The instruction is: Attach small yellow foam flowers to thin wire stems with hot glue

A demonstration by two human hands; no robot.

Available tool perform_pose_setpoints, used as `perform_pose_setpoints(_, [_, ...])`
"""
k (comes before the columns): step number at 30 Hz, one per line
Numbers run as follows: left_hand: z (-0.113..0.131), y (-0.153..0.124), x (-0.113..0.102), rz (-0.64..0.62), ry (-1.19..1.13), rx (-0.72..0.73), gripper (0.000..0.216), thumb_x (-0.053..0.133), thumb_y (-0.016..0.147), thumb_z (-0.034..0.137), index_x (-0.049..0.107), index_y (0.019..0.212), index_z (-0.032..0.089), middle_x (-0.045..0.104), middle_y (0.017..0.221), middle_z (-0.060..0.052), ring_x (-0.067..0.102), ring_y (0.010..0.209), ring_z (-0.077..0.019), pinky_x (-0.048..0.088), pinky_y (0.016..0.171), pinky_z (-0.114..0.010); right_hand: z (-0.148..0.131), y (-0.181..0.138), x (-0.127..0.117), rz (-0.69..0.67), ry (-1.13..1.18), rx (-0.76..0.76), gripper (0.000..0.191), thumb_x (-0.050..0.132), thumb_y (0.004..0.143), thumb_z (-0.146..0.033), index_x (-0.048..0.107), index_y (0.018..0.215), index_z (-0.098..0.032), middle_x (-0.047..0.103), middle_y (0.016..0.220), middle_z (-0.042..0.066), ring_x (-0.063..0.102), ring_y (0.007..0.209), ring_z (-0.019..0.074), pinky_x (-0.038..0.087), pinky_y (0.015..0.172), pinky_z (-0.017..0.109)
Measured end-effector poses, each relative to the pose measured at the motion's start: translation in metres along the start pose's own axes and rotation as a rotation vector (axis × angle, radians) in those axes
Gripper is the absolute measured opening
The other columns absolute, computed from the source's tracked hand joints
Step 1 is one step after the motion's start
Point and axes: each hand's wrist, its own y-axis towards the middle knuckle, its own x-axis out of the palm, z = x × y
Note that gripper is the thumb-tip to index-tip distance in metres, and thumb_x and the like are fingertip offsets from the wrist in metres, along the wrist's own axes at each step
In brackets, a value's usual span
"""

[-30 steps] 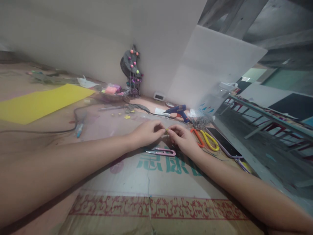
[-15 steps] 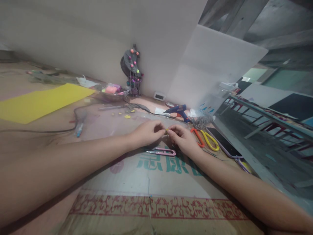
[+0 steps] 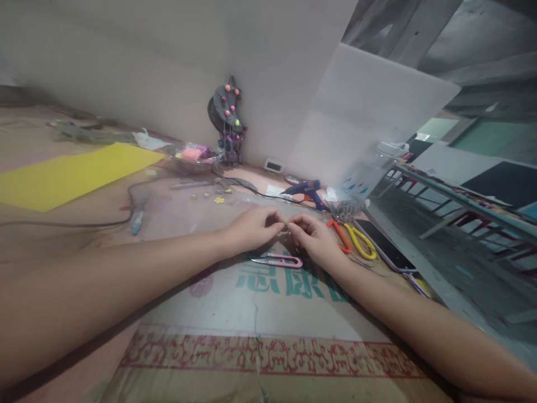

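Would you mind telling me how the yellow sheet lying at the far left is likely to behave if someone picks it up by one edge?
The yellow sheet lies thin and flat on the table, so it would probably be light and droop when lifted by an edge. With no visible thickness, it likely slides easily if pushed and may crease under a tight pinch. Whether it is paper or foam cannot be told.

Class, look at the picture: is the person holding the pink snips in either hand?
No. The pink snips lie on the cardboard below both hands, which pinch a tiny piece between them.
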Motion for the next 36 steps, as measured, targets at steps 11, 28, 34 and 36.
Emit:
perform_pose_setpoints(11, [-0.0026,0.0009,0.0000,-0.015,-0.024,0.046,0.023,0.047,0.088,0.033,0.064,0.088,0.017,0.067,0.084,-0.003,0.058,0.075,-0.0168,0.040,0.063,-0.027,-0.0049,-0.0007,0.0017,0.038,0.064,0.030,0.035,0.060,0.079,-0.053,0.055,0.084,-0.018,0.044,0.052,-0.007,0.039,0.046,0.0085,0.031,0.044,0.022])
perform_pose_setpoints(28, [-0.0019,0.0009,0.0008,0.025,0.000,0.048,0.024,0.049,0.087,0.035,0.065,0.085,0.018,0.067,0.079,-0.002,0.057,0.071,-0.0161,0.039,0.063,-0.027,-0.0041,-0.0004,0.0016,0.022,0.025,0.022,0.037,0.060,0.079,-0.054,0.056,0.087,-0.018,0.046,0.056,-0.006,0.040,0.047,0.0088,0.032,0.045,0.022])
perform_pose_setpoints(34, [-0.0017,0.0006,0.0006,0.022,0.002,0.039,0.025,0.048,0.087,0.036,0.065,0.086,0.017,0.067,0.081,-0.003,0.056,0.072,-0.0165,0.039,0.062,-0.027,-0.0036,-0.0015,0.0017,0.015,0.020,0.025,0.035,0.059,0.081,-0.051,0.056,0.088,-0.018,0.046,0.056,-0.006,0.041,0.047,0.0087,0.032,0.045,0.022])
perform_pose_setpoints(36, [-0.0011,0.0006,0.0003,0.023,0.012,0.042,0.025,0.048,0.087,0.036,0.064,0.085,0.017,0.066,0.079,-0.003,0.056,0.072,-0.0164,0.038,0.062,-0.027,-0.0026,-0.0017,0.0014,0.013,0.007,0.019,0.034,0.059,0.081,-0.051,0.056,0.089,-0.018,0.047,0.056,-0.006,0.042,0.048,0.0090,0.033,0.046,0.022])
